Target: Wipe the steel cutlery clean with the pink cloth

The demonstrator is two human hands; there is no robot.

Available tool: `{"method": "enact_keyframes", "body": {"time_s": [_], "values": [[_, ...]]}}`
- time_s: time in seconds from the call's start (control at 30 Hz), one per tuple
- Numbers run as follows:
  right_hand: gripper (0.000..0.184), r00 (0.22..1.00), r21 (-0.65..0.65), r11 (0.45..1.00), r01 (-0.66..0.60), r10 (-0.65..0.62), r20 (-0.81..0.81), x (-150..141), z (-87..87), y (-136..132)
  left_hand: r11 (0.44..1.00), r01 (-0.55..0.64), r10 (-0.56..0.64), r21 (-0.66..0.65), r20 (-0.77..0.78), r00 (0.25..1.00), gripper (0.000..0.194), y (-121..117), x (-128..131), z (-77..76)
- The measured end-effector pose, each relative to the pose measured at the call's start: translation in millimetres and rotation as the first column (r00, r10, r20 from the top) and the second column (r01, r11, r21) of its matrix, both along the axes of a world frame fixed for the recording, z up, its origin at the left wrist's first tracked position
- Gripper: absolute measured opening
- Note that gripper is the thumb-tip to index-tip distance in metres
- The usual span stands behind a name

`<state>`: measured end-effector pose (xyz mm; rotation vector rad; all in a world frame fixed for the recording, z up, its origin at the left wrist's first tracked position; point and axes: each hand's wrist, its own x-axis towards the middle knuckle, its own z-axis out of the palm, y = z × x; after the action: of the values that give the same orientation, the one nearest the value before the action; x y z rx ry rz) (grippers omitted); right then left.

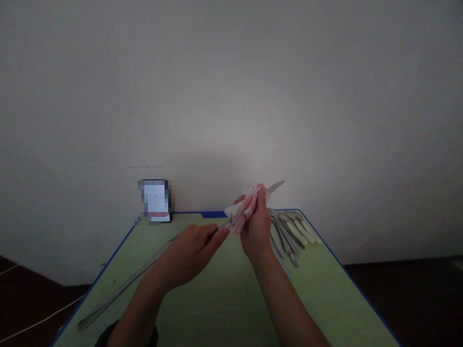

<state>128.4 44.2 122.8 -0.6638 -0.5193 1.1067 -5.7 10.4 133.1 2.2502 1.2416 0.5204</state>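
My left hand (197, 246) is closed around the handle end of a table knife (277, 186). The knife slants up to the right, and its pale metal blade tip sticks out beyond a pink and white cloth (243, 212). Fingers of my right hand (257, 229) press the cloth around the middle of the knife, hiding that stretch. Both hands are above the table, close together. Beneath and beside my right hand lies a spread of cutlery (289, 231), some pieces with cream handles. A long slim metal utensil (123, 286) rests at the left, partly covered by my left hand.
The green tabletop (217, 299) has a blue edge and stands against a grey wall (231, 96). A lit phone (157, 200), partly pixelated, leans at the far left corner. A thin white cable (43, 318) runs over the dark floor at the left.
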Motion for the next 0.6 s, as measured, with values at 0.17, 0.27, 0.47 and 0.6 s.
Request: {"method": "enact_keyframes", "body": {"time_s": [0.17,0.27,0.47,0.6], "values": [[0.03,0.968,-0.026,0.996,0.086,-0.089,-0.236,30.1,9.7,7.5,0.998,0.052,-0.05,0.023,-0.09,0.995,0.049,-1.2,-20.2,5.4],[0.026,0.949,0.0,0.99,0.14,-0.135,-0.285,44.1,18.0,7.3,0.998,0.059,-0.057,0.015,-0.083,0.995,0.05,-2.6,-27.1,6.3],[0.028,0.948,-0.002,0.987,0.162,-0.156,-0.277,33.9,17.9,5.3,0.999,0.05,-0.051,-0.021,-0.074,0.996,0.05,-0.2,-21.3,3.0],[0.032,0.961,0.005,0.99,0.138,-0.133,-0.242,15.6,9.7,4.6,0.999,0.02,-0.022,-0.025,-0.073,0.997,0.051,4.7,-22.7,-0.4]]}}
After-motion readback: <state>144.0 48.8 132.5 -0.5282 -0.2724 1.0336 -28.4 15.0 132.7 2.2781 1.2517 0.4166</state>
